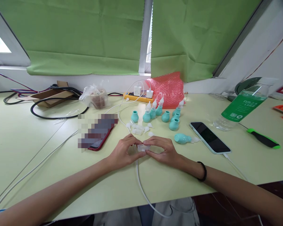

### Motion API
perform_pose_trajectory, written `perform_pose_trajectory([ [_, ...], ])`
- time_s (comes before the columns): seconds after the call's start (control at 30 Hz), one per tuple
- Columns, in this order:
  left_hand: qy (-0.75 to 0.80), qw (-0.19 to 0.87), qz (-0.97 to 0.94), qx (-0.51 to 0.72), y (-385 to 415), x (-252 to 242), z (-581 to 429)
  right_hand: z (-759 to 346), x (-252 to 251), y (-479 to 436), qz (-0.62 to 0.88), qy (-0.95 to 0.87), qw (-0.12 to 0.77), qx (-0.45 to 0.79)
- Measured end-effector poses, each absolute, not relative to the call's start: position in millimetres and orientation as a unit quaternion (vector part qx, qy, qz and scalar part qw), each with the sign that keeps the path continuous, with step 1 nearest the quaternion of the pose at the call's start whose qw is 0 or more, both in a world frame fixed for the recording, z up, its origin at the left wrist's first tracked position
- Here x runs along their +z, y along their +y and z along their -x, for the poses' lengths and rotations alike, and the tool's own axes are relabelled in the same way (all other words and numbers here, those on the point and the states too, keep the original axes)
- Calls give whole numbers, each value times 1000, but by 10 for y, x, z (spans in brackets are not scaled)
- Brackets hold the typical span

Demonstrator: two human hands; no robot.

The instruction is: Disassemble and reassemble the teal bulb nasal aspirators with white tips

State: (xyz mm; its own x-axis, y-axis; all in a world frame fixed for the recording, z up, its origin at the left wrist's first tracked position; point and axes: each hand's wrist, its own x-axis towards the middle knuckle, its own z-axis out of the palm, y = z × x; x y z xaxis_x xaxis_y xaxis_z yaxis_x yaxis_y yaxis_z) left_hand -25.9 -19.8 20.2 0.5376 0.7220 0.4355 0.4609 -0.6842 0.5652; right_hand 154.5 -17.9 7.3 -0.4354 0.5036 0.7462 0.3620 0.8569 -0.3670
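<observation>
Between the fingertips of my left hand [124,150] and my right hand [162,151] is a small clear plastic piece [142,147], pinched from both sides just above the table. Beyond my hands lie more clear plastic pieces [137,129] and several small white tips [147,129]. Behind them stand several teal rubber bulbs; one open-necked bulb [134,116] is at the left, and another bulb [158,110] carries a clear nozzle. To the right of my right hand, a teal bulb with a clear nozzle [182,138] lies on its side.
A red-edged phone [101,135] lies left, a charging phone [210,137] right. Farther right are a water bottle [244,105] and a green-black screwdriver handle [263,138]. A yellow power strip [139,96] and red bubble wrap [169,91] sit behind. A white cable [138,175] runs beneath my hands.
</observation>
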Motion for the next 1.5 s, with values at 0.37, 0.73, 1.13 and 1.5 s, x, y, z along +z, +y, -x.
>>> perform_pose_trajectory([
  [0.37,381,168,-814,404,-195,164,259,-2093,515,190,517,-724,390,-239],
  [0.73,399,147,-810,405,-209,154,258,-2316,533,341,701,-700,97,-97],
  [1.13,393,196,-803,404,-212,141,280,-1717,337,-136,356,-846,377,125],
  [1.5,384,273,-795,380,-169,126,306,-1659,220,-198,339,-876,335,80],
])
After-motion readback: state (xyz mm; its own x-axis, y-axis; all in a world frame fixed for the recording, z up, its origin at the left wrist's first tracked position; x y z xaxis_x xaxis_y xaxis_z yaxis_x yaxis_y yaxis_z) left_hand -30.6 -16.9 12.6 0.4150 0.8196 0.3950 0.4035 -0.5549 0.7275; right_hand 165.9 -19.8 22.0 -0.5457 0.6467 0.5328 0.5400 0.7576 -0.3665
